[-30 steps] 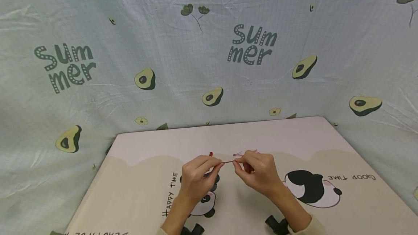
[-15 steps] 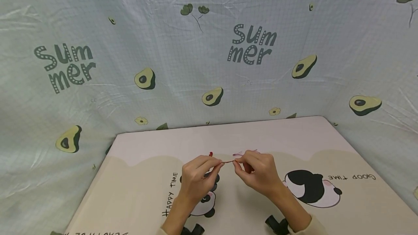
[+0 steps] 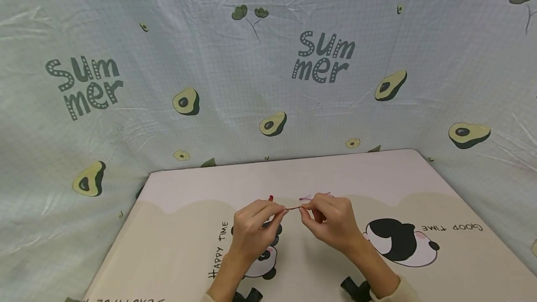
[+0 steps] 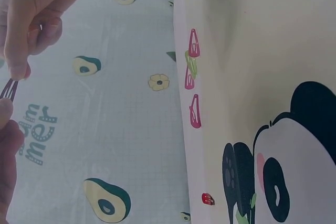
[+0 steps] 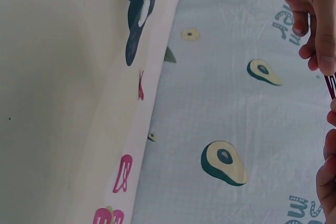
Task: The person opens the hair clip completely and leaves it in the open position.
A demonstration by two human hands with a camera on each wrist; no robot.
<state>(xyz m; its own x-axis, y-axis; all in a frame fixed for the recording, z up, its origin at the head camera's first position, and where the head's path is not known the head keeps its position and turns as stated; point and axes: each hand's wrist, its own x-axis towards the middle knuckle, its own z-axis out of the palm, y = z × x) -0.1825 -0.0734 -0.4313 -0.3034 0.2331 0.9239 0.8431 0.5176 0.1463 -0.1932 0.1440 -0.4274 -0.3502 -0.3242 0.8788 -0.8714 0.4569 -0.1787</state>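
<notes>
Between my two hands stretches a slim dark-red snap hair clip (image 3: 293,208), held level above the table. My left hand (image 3: 256,227) pinches one end with thumb and forefinger. Its other end is pinched the same way by my right hand (image 3: 331,220). In the left wrist view, the clip (image 4: 9,89) shows its narrow bars between both sets of fingertips. The right wrist view catches only part of the clip (image 5: 331,85) at its edge. Fingertips hide both ends, so I cannot tell whether it is snapped or unsnapped.
Beyond the hands, pink hair clips (image 4: 195,111) lie on the table (image 3: 176,227), with a green one (image 4: 191,64) among them. A small red item (image 3: 271,198) lies further left. Black wrist-camera mounts (image 3: 356,289) show below the hands. A patterned curtain (image 3: 235,69) stands behind the table.
</notes>
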